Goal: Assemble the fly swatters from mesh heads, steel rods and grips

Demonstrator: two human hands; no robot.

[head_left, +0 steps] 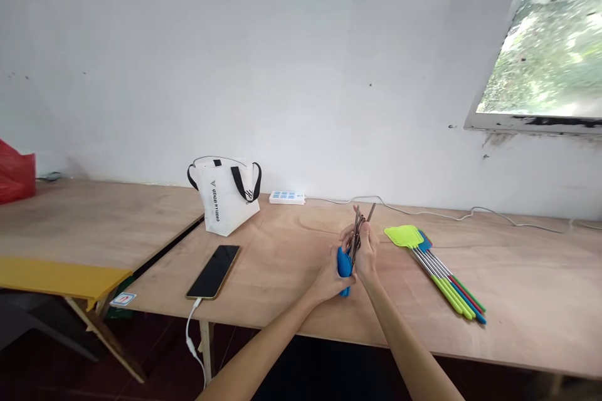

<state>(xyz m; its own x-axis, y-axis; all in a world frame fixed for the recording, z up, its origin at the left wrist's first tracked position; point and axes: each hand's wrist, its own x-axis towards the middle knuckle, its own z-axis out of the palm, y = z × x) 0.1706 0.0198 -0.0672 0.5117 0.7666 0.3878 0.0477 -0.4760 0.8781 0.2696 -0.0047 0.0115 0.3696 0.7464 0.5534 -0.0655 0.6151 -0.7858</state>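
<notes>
My left hand (330, 277) is closed around a blue plastic piece (343, 267), a fly swatter's head as far as I can tell. My right hand (365, 249) is closed on thin metal rods (357, 225) that stick up and away from the blue piece. Both hands meet above the middle of the plywood table (291, 276). To the right lies a bundle of fly swatters (437, 266) with a lime-green head on top and green, red and blue handle ends.
A black phone (214, 271) on a white charging cable lies left of my hands. A white tote bag (226, 195) stands behind it, with a white power strip (286, 197) at the wall. A second table (84, 219) with a red bag (16, 172) is at left.
</notes>
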